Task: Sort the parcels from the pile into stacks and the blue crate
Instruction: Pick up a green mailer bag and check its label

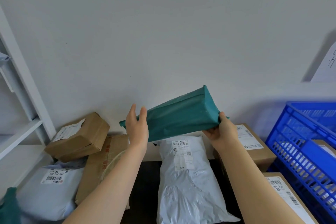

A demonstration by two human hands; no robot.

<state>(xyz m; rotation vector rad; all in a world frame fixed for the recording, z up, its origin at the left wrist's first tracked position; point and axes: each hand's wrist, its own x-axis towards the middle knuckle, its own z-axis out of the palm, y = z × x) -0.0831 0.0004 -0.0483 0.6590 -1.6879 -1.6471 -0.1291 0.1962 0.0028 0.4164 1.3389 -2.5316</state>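
One green parcel (181, 118) aloft: right hand (221, 131) grips end, left hand (137, 125) flat against it; blue crate (291, 132) holds cardboard box (323, 146).

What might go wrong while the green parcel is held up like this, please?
The green parcel is tilted in mid-air, gripped only at one end by the right hand; the left hand lies flat against it, so it may slip onto the white mailer below. Swinging it right might clip the blue crate.
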